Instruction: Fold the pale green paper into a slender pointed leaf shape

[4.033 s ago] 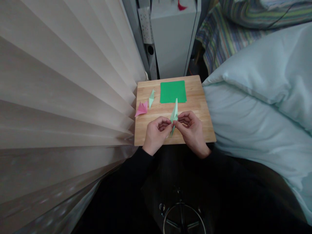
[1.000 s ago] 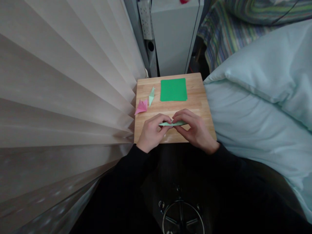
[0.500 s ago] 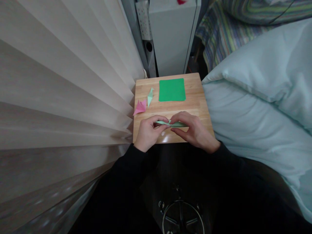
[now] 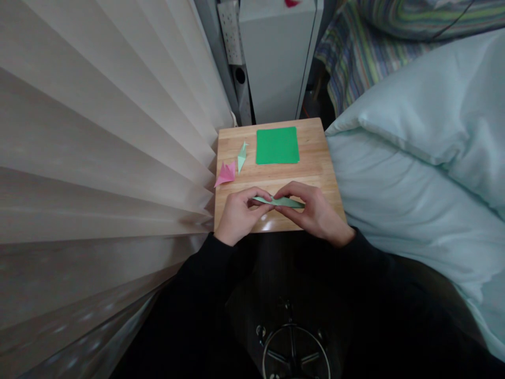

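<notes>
A narrow, folded piece of light green origami paper (image 4: pixel 287 202) is held level over the near part of the small wooden table (image 4: pixel 311 171). My left hand (image 4: pixel 243 212) pinches its left part between thumb and fingers. On the other side, my right hand (image 4: pixel 311 209) grips it with thumb below and fingers above, the two hands' fingertips almost meeting at its middle. Beyond them lie a light green folded paper crane (image 4: pixel 242 157) and a pink folded paper piece (image 4: pixel 226 173). A stack of green square paper (image 4: pixel 278 146) rests toward the table's far edge.
A pleated curtain (image 4: pixel 118 137) hangs along the left side of the table. Pale blue bedding (image 4: pixel 394 173) borders it on the right. A light grey cabinet (image 4: pixel 276 63) stands behind. Below is a stool's base with a metal ring (image 4: pixel 263 358).
The fingertips have pressed closer at the middle of the light green paper, and a small raised flap there no longer shows. Both hands stay in nearly the same place.
</notes>
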A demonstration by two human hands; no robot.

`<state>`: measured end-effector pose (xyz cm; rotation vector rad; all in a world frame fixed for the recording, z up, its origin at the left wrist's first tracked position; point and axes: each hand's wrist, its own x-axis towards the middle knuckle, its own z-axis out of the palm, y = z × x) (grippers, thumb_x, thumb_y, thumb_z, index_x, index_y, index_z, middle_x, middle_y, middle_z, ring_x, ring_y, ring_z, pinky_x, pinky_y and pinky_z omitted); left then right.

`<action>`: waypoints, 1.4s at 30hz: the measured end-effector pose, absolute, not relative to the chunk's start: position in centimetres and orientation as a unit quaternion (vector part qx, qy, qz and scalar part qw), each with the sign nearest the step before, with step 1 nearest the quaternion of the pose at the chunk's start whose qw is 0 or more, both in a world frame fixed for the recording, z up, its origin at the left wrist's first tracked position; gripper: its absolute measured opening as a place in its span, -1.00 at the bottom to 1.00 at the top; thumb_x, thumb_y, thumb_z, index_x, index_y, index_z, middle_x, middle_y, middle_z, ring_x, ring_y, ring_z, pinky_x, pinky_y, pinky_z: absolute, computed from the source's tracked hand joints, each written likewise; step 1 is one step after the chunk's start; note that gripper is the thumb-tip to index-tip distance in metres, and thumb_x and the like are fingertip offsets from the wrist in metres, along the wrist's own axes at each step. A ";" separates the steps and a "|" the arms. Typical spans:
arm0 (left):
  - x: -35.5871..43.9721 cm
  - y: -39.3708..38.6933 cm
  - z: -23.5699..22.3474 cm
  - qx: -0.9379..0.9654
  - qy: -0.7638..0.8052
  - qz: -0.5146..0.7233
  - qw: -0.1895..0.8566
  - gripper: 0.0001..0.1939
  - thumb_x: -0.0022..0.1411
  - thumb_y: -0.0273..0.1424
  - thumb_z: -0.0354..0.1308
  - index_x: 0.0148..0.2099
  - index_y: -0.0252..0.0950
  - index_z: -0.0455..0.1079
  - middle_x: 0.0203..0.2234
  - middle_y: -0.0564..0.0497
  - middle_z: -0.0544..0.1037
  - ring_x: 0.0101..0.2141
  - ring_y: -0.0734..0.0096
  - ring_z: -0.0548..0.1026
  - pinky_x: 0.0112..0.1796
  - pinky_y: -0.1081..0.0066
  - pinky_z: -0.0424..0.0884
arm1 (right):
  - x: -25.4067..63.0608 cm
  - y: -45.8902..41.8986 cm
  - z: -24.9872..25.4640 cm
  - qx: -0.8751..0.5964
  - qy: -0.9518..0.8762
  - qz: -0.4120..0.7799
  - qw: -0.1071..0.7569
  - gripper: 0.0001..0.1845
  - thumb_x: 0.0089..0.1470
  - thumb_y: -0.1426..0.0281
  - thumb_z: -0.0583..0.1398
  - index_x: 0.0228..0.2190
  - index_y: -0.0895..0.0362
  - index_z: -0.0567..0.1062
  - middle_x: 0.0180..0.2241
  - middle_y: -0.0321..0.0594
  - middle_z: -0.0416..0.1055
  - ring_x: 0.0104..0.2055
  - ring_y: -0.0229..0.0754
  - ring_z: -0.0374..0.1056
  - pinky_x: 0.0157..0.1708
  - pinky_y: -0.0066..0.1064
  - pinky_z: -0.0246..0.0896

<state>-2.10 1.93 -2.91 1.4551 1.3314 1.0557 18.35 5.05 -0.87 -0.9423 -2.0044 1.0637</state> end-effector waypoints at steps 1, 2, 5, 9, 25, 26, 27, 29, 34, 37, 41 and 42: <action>-2.1 1.9 -3.0 0.583 0.536 0.423 0.441 -0.82 0.12 -0.30 0.42 -0.27 -0.27 0.57 -0.31 -0.04 0.67 -0.31 0.31 0.65 -0.18 0.29 0.60 | 18.4 5.1 -0.8 -0.356 -0.774 0.405 0.333 -0.87 0.21 0.32 0.32 -0.26 0.13 0.59 -0.27 -0.14 0.58 -0.21 -0.08 0.50 -0.18 -0.24 0.34; -2.1 1.9 -3.1 0.580 0.536 0.421 0.447 -0.82 0.12 -0.30 0.42 -0.27 -0.28 0.57 -0.30 -0.04 0.67 -0.30 0.31 0.65 -0.17 0.29 0.60 | 18.4 5.1 -0.8 -0.351 -0.778 0.402 0.330 -0.88 0.22 0.34 0.31 -0.25 0.14 0.59 -0.27 -0.13 0.58 -0.20 -0.08 0.49 -0.17 -0.24 0.34; -2.1 1.9 -3.0 0.570 0.532 0.412 0.472 -0.79 0.11 -0.32 0.43 -0.24 -0.30 0.56 -0.29 -0.04 0.66 -0.28 0.31 0.65 -0.13 0.28 0.59 | 18.4 5.2 -1.0 -0.351 -0.780 0.402 0.327 -0.94 0.22 0.42 0.27 -0.28 0.15 0.57 -0.29 -0.15 0.58 -0.23 -0.11 0.49 -0.19 -0.28 0.33; -1.9 1.8 -2.4 0.565 0.517 0.414 0.492 -0.76 0.08 -0.35 0.46 -0.23 -0.30 0.53 -0.32 0.01 0.62 -0.26 0.36 0.63 -0.10 0.31 0.58 | 18.4 5.4 -1.4 -0.372 -0.760 0.424 0.324 -0.98 0.16 0.49 0.29 -0.31 0.16 0.54 -0.38 -0.23 0.55 -0.33 -0.18 0.46 -0.27 -0.35 0.33; -2.0 1.8 -2.0 0.528 0.524 0.398 0.537 -0.76 0.02 -0.38 0.48 -0.29 -0.33 0.52 -0.36 0.00 0.65 -0.36 0.42 0.63 -0.28 0.42 0.55 | 18.9 5.4 -1.1 -0.311 -0.798 0.428 0.288 -0.88 0.16 0.55 0.25 -0.27 0.14 0.58 -0.29 -0.21 0.54 -0.27 -0.19 0.43 -0.21 -0.34 0.32; -2.1 1.8 -1.9 0.525 0.525 0.401 0.536 -0.75 0.01 -0.38 0.48 -0.28 -0.33 0.52 -0.36 0.00 0.65 -0.37 0.43 0.62 -0.29 0.42 0.54 | 19.0 5.4 -1.1 -0.308 -0.803 0.424 0.284 -0.88 0.16 0.53 0.27 -0.25 0.14 0.58 -0.28 -0.21 0.54 -0.27 -0.19 0.43 -0.20 -0.33 0.32; -2.1 1.9 -1.8 0.522 0.525 0.404 0.537 -0.75 0.01 -0.38 0.47 -0.28 -0.33 0.52 -0.36 0.00 0.65 -0.38 0.43 0.62 -0.29 0.43 0.54 | 19.0 5.4 -1.1 -0.307 -0.805 0.423 0.281 -0.89 0.15 0.51 0.29 -0.23 0.14 0.58 -0.27 -0.21 0.54 -0.26 -0.19 0.43 -0.20 -0.33 0.32; -2.2 1.9 -1.7 0.518 0.522 0.409 0.541 -0.75 0.02 -0.38 0.47 -0.27 -0.33 0.52 -0.34 -0.01 0.66 -0.36 0.43 0.62 -0.27 0.41 0.55 | 19.0 5.4 -1.1 -0.308 -0.805 0.421 0.283 -0.89 0.15 0.47 0.32 -0.22 0.15 0.58 -0.26 -0.20 0.54 -0.26 -0.18 0.43 -0.19 -0.33 0.32; -2.1 1.9 -1.4 0.514 0.498 0.407 0.568 -0.76 0.03 -0.40 0.45 -0.27 -0.32 0.51 -0.33 -0.01 0.64 -0.30 0.38 0.64 -0.20 0.36 0.57 | 18.8 5.3 -1.1 -0.323 -0.792 0.426 0.294 -0.93 0.21 0.48 0.26 -0.26 0.15 0.58 -0.29 -0.17 0.56 -0.26 -0.16 0.45 -0.21 -0.32 0.32; -2.2 1.9 -1.3 0.518 0.487 0.394 0.581 -0.79 0.05 -0.43 0.43 -0.25 -0.32 0.52 -0.32 0.00 0.64 -0.28 0.38 0.64 -0.16 0.35 0.57 | 18.7 5.3 -1.0 -0.329 -0.777 0.443 0.302 -0.86 0.21 0.54 0.20 -0.29 0.16 0.57 -0.32 -0.18 0.57 -0.28 -0.18 0.46 -0.25 -0.34 0.32; -2.2 1.8 -1.4 0.524 0.484 0.377 0.590 -0.82 0.08 -0.44 0.41 -0.25 -0.32 0.53 -0.31 -0.02 0.65 -0.26 0.37 0.64 -0.13 0.31 0.57 | 18.6 5.2 -0.8 -0.342 -0.753 0.477 0.297 -0.93 0.17 0.51 0.23 -0.31 0.16 0.54 -0.36 -0.23 0.55 -0.32 -0.20 0.46 -0.27 -0.36 0.31; -2.2 1.8 -1.5 0.523 0.486 0.377 0.590 -0.82 0.07 -0.43 0.41 -0.25 -0.32 0.53 -0.32 -0.02 0.65 -0.27 0.37 0.65 -0.13 0.31 0.57 | 18.5 5.1 -0.8 -0.345 -0.749 0.484 0.294 -0.95 0.17 0.50 0.24 -0.31 0.15 0.53 -0.38 -0.25 0.53 -0.33 -0.21 0.44 -0.29 -0.37 0.31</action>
